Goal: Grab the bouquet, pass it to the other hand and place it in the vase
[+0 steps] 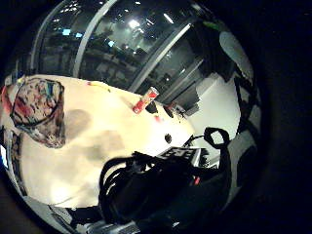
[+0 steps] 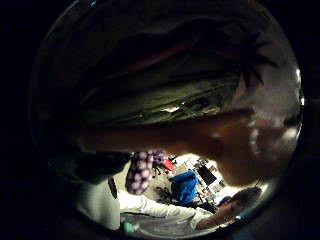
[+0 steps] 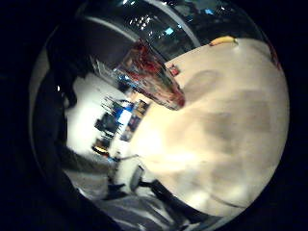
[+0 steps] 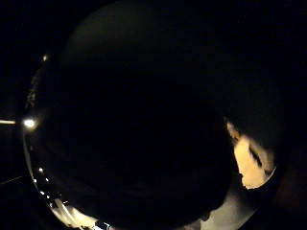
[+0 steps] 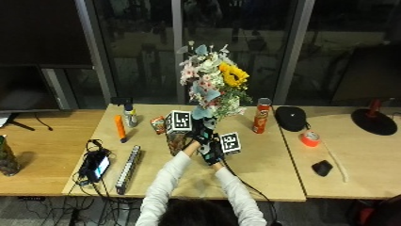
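Observation:
The bouquet (image 5: pixel 212 80), with a yellow sunflower, pink and pale flowers and greenery, stands upright above the middle of the table. Both hands meet at its stems: my left hand (image 5: pixel 196 136) grips them higher up, and my right hand (image 5: pixel 213 153) is wrapped round them just below. The left thumb side palm view shows stems and flower heads (image 2: pixel 142 170) close to the palm. A gloved hand (image 1: pixel 161 190) fills the left little finger side view. The patterned vase (image 5: pixel 173 143) stands on the table just left of the hands, also seen as the vase (image 1: pixel 39 112) and the vase (image 3: pixel 151 79). The right thumb side view is dark.
On the wooden table (image 5: pixel 263 165) a red can (image 5: pixel 260 115) stands right of the bouquet, with a black cap-like object (image 5: pixel 290 117) and an orange tape roll (image 5: pixel 308 138) further right. An orange tube (image 5: pixel 119 128), a bottle (image 5: pixel 130 115) and a black power strip (image 5: pixel 128 162) lie at the left.

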A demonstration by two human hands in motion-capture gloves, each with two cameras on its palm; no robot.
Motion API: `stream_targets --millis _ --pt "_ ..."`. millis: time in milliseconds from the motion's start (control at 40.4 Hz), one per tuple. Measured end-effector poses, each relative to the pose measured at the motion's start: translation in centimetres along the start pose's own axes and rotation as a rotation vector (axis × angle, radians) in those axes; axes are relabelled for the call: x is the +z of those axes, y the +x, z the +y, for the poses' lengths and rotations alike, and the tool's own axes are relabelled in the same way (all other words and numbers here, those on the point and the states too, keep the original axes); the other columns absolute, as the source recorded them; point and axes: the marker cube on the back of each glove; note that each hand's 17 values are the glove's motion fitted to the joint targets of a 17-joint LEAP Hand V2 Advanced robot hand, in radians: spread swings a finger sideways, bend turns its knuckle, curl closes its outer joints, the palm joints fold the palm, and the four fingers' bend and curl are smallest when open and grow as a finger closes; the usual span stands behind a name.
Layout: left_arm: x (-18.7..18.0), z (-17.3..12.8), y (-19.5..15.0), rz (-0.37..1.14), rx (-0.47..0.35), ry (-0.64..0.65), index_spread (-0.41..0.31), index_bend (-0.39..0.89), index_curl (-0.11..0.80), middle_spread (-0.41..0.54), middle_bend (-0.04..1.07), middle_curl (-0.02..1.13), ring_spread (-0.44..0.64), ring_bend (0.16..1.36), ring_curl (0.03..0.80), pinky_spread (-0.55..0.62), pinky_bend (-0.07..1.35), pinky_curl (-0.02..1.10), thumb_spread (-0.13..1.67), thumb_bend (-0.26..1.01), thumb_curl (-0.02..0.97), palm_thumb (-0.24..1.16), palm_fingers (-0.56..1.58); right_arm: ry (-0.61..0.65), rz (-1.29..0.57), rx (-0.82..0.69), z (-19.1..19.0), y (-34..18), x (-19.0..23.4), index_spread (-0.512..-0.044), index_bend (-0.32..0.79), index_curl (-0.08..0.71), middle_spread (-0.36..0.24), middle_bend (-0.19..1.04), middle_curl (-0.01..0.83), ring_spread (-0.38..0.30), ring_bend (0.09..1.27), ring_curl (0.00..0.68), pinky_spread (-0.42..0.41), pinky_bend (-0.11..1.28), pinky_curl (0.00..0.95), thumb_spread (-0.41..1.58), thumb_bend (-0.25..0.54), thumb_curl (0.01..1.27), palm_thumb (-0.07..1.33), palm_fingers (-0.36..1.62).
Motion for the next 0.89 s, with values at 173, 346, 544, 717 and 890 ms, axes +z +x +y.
stream_targets --millis 173,346,544,717,890 --pt "-1.1 -2.4 1.3 0.036 0.029 0.060 -0.282 0.37 0.404 -0.343 0.74 0.54 -0.37 0.83 0.453 -0.40 0.62 0.48 0.87 -0.01 0.465 0.76 1.45 -0.156 0.111 0.102 0.8 0.8 -1.9 -0.285 -0.09 0.408 -0.171 0.53 0.540 -0.206 0.91 0.527 -0.256 0.89 0.527 0.68 -0.050 0.62 0.90 0.59" --pt "-4.0 -6.3 3.3 -0.108 -0.017 0.151 -0.302 0.39 0.447 -0.356 0.77 0.56 -0.38 0.85 0.467 -0.41 0.65 0.49 0.81 -0.02 0.506 0.80 1.42 -0.081 0.104 0.157 0.3 0.1 -5.6 -0.324 0.01 0.293 -0.131 0.44 0.482 -0.187 0.80 0.456 -0.099 0.80 0.477 0.80 -0.048 0.58 0.82 0.27" --pt "-7.7 -10.5 4.9 -0.225 0.008 0.285 -0.307 0.38 0.482 -0.363 0.79 0.57 -0.39 0.87 0.476 -0.42 0.67 0.49 0.77 -0.03 0.541 0.80 1.40 0.003 0.082 0.178 -0.8 -1.6 -9.4 -0.348 0.07 0.234 -0.044 0.28 0.408 -0.033 0.68 0.378 0.113 0.84 0.427 0.90 -0.045 0.54 0.73 0.08" --pt "-9.6 -12.7 4.0 -0.228 -0.035 0.355 -0.311 0.37 0.506 -0.363 0.80 0.57 -0.39 0.87 0.480 -0.42 0.69 0.50 0.76 -0.03 0.562 0.80 1.39 0.024 0.125 0.048 -2.2 -2.5 -11.7 -0.353 0.10 0.205 0.002 0.24 0.384 0.060 0.64 0.344 0.191 0.83 0.400 0.95 -0.039 0.52 0.68 0.02" --pt "-11.1 -14.5 2.3 -0.233 -0.035 0.380 -0.312 0.35 0.525 -0.363 0.80 0.57 -0.39 0.88 0.483 -0.43 0.69 0.50 0.74 -0.03 0.579 0.80 1.38 0.046 0.134 -0.040 -4.0 -1.8 -12.9 -0.351 0.12 0.199 0.024 0.25 0.375 0.090 0.62 0.327 0.211 0.74 0.367 0.99 -0.035 0.50 0.64 0.01"
